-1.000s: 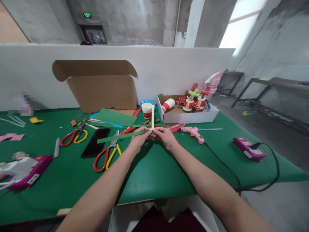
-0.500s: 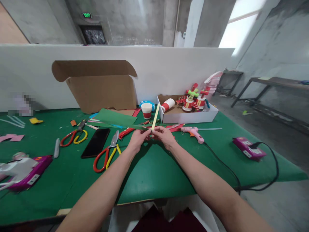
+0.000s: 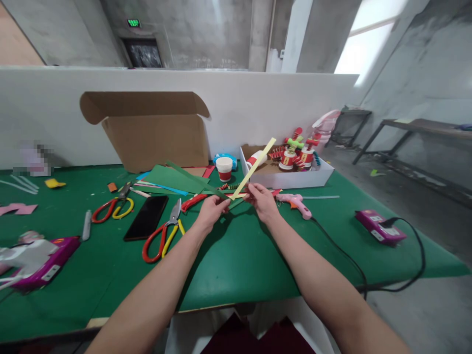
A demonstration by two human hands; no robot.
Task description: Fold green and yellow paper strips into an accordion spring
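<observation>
My left hand (image 3: 212,214) is closed, pinching the spot where a pale yellow paper strip (image 3: 254,167) meets a dark green paper strip (image 3: 195,180). The yellow strip slants up to the right; the green one runs up to the left. My right hand (image 3: 262,201) has its fingers pressed together just right of that joint. A length of green strip seems to reach its fingertips, partly hidden. Left of my forearm lie open scissors (image 3: 162,236) with one red and one yellow handle. A red-handled tool (image 3: 193,201) lies just behind my left hand.
A white box (image 3: 291,181) holds paper-cup figures. Nearby are paper cups (image 3: 224,169), a pink glue gun (image 3: 297,202) with its cord, and green paper sheets (image 3: 173,181). A phone (image 3: 146,218), second scissors (image 3: 117,204) and purple power strips (image 3: 380,227) are also on the table.
My right hand has moved right, away from the left hand. The yellow strip now leans further right, and the green strip's far end has risen.
</observation>
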